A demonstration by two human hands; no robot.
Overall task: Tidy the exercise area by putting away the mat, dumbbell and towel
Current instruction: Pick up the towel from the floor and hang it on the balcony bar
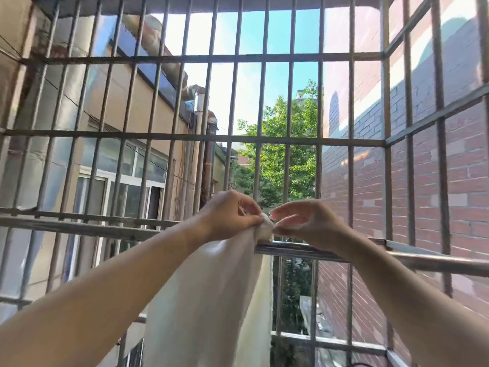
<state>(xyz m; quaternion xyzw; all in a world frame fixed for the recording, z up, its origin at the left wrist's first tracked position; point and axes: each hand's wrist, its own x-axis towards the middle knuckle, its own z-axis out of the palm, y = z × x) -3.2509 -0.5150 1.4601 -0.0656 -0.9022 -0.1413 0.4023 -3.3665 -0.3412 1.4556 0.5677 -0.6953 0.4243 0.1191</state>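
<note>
I log both forearms bare to the frame edge, no sleeves, watch or bands in view. Left hand [232, 214] and right hand [307, 223]: no gloves or rings visible; nails short, unpainted.

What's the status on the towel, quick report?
Left hand pinching towel top. Right hand at same bunched corner. Towel draped over metal rail, hanging down. Nothing blocking.

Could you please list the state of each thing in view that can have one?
towel: white, hanging down from the rail, top corner bunched and pinched.
left hand: closed on the towel's top corner.
right hand: fingertips pinching at the same corner.
rail: horizontal metal bar, bearing the towel.
window across: appears open.
</note>
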